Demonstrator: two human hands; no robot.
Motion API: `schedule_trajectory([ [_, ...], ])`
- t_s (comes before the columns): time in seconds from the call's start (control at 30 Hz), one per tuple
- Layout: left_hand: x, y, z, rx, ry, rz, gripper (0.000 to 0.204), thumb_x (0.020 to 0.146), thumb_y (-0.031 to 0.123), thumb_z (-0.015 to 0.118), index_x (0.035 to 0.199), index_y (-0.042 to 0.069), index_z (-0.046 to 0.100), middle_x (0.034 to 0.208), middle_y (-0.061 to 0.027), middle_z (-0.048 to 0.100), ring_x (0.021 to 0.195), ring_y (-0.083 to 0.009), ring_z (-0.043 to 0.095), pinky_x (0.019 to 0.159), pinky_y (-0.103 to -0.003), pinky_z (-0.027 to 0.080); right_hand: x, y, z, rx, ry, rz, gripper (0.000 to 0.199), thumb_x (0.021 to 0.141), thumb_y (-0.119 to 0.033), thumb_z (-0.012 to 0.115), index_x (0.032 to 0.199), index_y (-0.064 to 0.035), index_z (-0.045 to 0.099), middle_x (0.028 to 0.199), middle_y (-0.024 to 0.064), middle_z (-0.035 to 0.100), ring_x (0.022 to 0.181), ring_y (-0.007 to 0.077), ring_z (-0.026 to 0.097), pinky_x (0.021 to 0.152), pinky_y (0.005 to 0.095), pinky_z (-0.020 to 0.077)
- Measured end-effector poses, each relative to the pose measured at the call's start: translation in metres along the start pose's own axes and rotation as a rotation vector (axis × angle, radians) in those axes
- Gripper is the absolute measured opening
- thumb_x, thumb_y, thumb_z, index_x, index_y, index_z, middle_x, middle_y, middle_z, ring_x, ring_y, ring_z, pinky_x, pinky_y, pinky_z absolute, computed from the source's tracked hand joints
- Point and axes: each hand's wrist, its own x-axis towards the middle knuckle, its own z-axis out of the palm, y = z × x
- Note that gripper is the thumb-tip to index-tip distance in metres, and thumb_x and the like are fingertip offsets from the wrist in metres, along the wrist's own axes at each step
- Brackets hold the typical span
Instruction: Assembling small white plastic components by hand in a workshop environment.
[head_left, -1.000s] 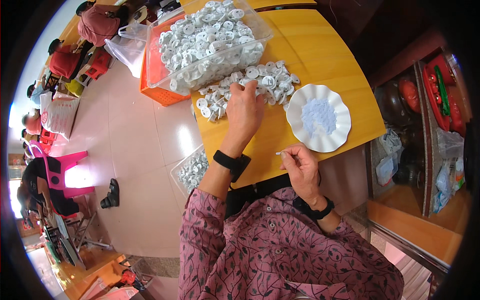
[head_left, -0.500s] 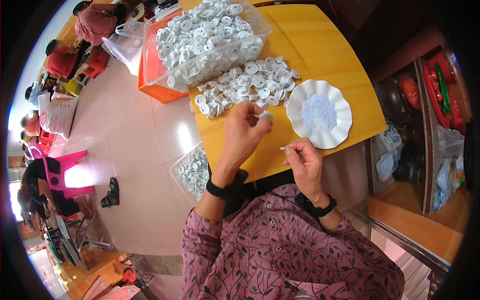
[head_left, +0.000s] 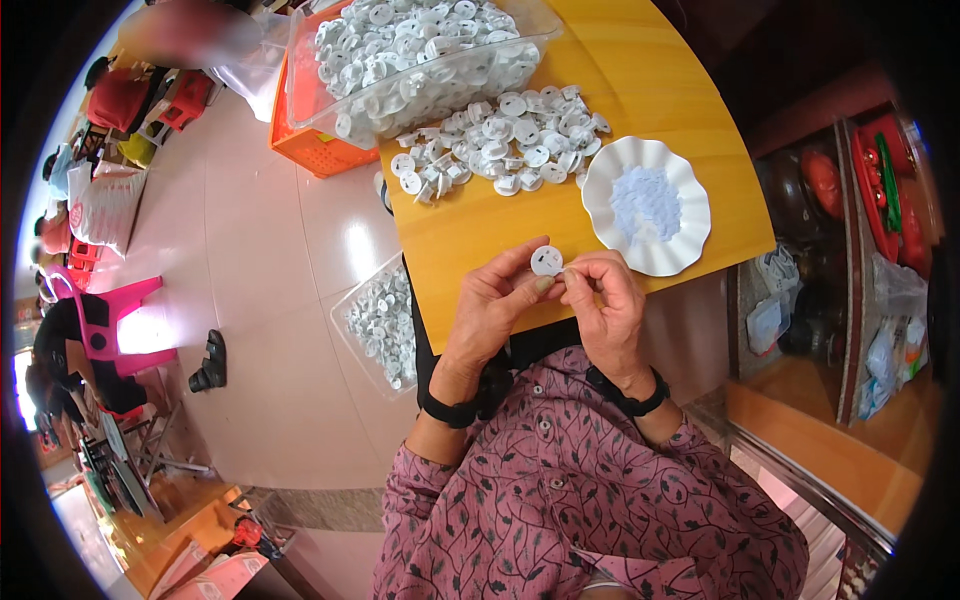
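Observation:
My left hand pinches a round white plastic disc with small dark slots, its face turned up. Close against it, my right hand has thumb and forefinger pressed together at the disc's right edge. The small white piece between those fingers is mostly hidden. Both hands are over the near edge of the yellow table. Beyond them lies a loose pile of similar white plastic parts. A white scalloped plate stands to the right, bearing a heap of tiny pale pieces.
A clear bin full of white parts rests on an orange crate at the far left. Below the table's left side, a clear tub holds more parts. Shelves stand at right. Other people sit at the far left.
My left hand has come nearer with the disc, away from the pile, and the disc now faces up. My right hand has moved slightly left and up, bringing its small white piece to the disc.

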Motion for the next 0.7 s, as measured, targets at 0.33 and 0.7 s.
schedule_trajectory([
  [0.33, -0.0035, -0.0017, -0.0032, -0.115, -0.055, 0.006, 0.044, 0.094, -0.001, 0.066, 0.136, -0.005, 0.055, 0.125, -0.0134, 0.066, 0.108, -0.0193, 0.068, 0.096, -0.031, 0.056, -0.0003, -0.0005, 0.0013, -0.076, 0.001, -0.011, 0.009, 0.092, 0.000, 0.067, 0.098, 0.0011, 0.061, 0.094, 0.0092, 0.061, 0.074, 0.0155, 0.064, 0.064, 0.0279, 0.0529],
  [0.7, -0.0037, -0.0068, -0.0072, -0.076, -0.018, 0.019, 0.043, 0.089, -0.001, 0.073, 0.130, -0.003, 0.060, 0.119, -0.0108, 0.069, 0.107, -0.0166, 0.067, 0.096, -0.030, 0.055, 0.0010, -0.0037, 0.0026, -0.170, -0.007, -0.068, 0.010, 0.091, 0.002, 0.067, 0.098, 0.0006, 0.060, 0.093, 0.0104, 0.061, 0.075, 0.0192, 0.064, 0.064, 0.0301, 0.0530],
])
